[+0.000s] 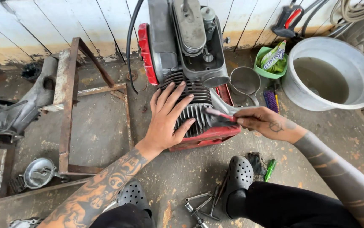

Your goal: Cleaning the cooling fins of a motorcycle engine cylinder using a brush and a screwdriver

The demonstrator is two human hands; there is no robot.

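Note:
A grey finned engine [190, 46] with a red cover lies on a red tray [216, 134] on the concrete floor. My left hand [167, 116] rests flat on the cylinder fins [197, 110], fingers spread. My right hand [266, 123] grips a red-handled brush [219, 114] whose tip touches the fins just right of my left hand.
A large grey basin of murky water [332, 74] stands at the right, with a green bowl [263, 69], a metal scoop [245, 80] and a purple brush [270, 100] beside it. A rusty steel frame [68, 105] and engine parts [4, 120] lie left. Wrenches [199, 207] lie between my feet.

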